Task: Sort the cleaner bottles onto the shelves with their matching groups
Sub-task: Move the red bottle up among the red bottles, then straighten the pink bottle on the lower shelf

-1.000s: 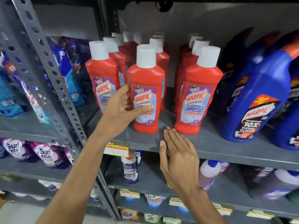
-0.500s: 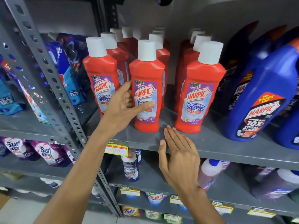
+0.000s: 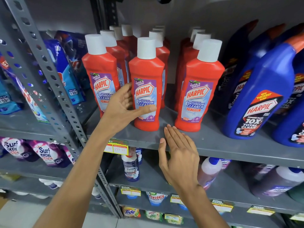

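Looking through the head view, we note the left hand (image 3: pixel 121 109) grasping the middle red bottle (image 3: pixel 146 71), thumb across its front label, fingers round its left side. The bottle stands upright near the front edge of the grey shelf (image 3: pixel 213 145), between two matching red bottles (image 3: pixel 202 74), with more rows farther back. The right hand (image 3: pixel 179 155) is released, fingers straight, tips on the shelf edge. Blue bottles (image 3: pixel 263 96) stand to the right.

Shelf: grey metal shelf (image 3: pixel 230 146); the fingers (image 3: pixel 172 134) of the right hand (image 3: pixel 180 160) lie flat on its front edge.
Just beyond those fingers: red Harpic bottles (image 3: pixel 199 89), upright in three rows; the middle front bottle (image 3: pixel 146 71) stands within the left hand (image 3: pixel 121 109).
Right of the fingers: blue Harpic bottles (image 3: pixel 263 89).
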`<state>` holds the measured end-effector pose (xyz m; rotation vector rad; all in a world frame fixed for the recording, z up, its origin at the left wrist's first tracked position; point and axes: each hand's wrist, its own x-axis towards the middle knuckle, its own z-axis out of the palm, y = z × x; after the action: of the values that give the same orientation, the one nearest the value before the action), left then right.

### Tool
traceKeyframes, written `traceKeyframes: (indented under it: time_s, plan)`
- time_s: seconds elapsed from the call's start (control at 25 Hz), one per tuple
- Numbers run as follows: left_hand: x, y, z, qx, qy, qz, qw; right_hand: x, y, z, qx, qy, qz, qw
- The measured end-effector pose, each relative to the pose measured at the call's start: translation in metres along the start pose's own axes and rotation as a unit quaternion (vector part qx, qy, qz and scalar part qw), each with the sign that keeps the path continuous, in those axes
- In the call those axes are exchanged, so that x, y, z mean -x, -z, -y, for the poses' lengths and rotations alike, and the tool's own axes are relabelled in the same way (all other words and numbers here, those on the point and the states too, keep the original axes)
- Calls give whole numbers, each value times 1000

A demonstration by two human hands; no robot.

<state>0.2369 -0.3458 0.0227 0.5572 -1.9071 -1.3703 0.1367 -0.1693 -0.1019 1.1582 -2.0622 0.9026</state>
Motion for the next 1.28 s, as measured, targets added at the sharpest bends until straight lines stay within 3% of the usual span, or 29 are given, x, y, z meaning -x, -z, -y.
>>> traceKeyframes:
  time_s: [0.12, 0.28, 0.4, 0.56, 0.76, 0.96, 1.12, 1.28]
  plan:
    - [29, -6, -1, -31, -6, -13, 999, 0, 3, 0, -6, -6, 16, 1000]
    - [104, -32, -2, -119, -81, -169, 975, 1, 12, -6, -48, 2, 85, 995]
    - [152, -62, 8, -99, -117, -238, 959, 4, 33, -17, -135, 18, 144, 980]
    - [192, -112, 49, -36, -14, -224, 974, 16, 83, -51, -204, -39, 109, 972]
    - [223, -209, 96, -35, 97, -79, 991, 39, 151, -132, -202, -76, 49, 975]
    - [215, -299, 135, -31, 170, -45, 984, 47, 208, -221, -169, -117, -2, 979]
    - [187, -333, 165, 5, 206, -64, 976, 37, 227, -290, -119, -132, -14, 984]
    - [163, -342, 172, -5, 204, -108, 973, 23, 214, -327, -78, -122, 29, 989]
